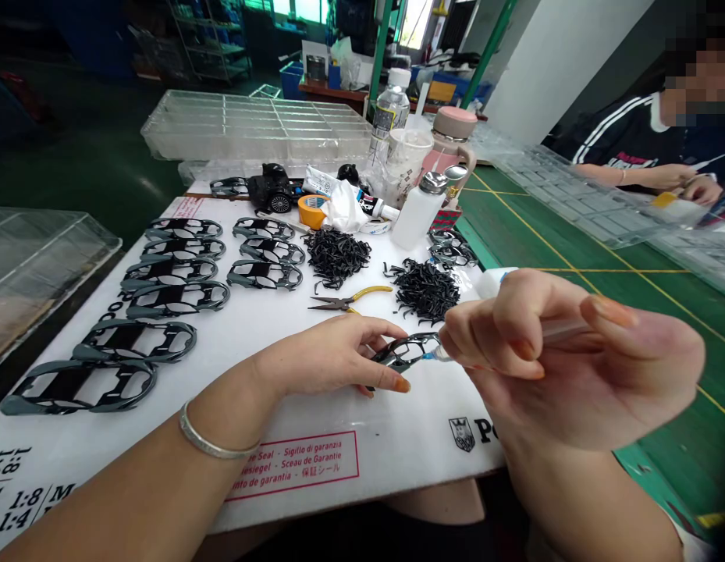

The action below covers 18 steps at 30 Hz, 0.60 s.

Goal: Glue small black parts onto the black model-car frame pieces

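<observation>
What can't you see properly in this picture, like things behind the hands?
All of this is in the head view:
The clear tube: the right hand hides most of it.
The black-and-grey frame: the left hand covers part of it.
The printed word on the white board: the right hand hides its end.
The co-worker's hands: what they hold is too small to tell.
The white tube: its label is too small to read.

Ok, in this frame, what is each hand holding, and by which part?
The left hand pinches a black-and-grey plastic car-body frame by its left end; the right hand grips a slim clear applicator by its barrel, tip at the frame.
</observation>
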Tool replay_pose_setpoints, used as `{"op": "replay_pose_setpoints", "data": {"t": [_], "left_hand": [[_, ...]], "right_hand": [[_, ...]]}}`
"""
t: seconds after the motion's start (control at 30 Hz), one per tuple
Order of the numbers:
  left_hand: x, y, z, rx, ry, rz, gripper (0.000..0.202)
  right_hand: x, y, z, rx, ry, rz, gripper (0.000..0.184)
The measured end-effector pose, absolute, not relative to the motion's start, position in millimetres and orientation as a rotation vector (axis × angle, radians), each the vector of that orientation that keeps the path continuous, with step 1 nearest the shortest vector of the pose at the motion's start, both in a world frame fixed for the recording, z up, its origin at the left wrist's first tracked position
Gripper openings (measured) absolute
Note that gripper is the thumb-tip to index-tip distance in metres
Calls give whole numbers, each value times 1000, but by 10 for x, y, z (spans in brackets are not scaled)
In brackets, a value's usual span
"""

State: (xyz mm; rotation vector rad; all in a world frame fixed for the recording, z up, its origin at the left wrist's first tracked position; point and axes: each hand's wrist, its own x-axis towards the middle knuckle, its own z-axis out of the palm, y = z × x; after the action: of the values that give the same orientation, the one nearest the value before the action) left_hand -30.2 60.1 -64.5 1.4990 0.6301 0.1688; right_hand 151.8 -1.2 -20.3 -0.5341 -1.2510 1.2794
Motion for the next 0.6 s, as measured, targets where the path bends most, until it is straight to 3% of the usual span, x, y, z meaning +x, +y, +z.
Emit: {"op": "replay_pose_setpoints", "data": {"t": [0.6], "left_hand": [[-299, 603, -686, 1471, 594, 176, 55]], "right_hand": [[1513, -7, -195, -582, -1326, 1200, 34]]}}
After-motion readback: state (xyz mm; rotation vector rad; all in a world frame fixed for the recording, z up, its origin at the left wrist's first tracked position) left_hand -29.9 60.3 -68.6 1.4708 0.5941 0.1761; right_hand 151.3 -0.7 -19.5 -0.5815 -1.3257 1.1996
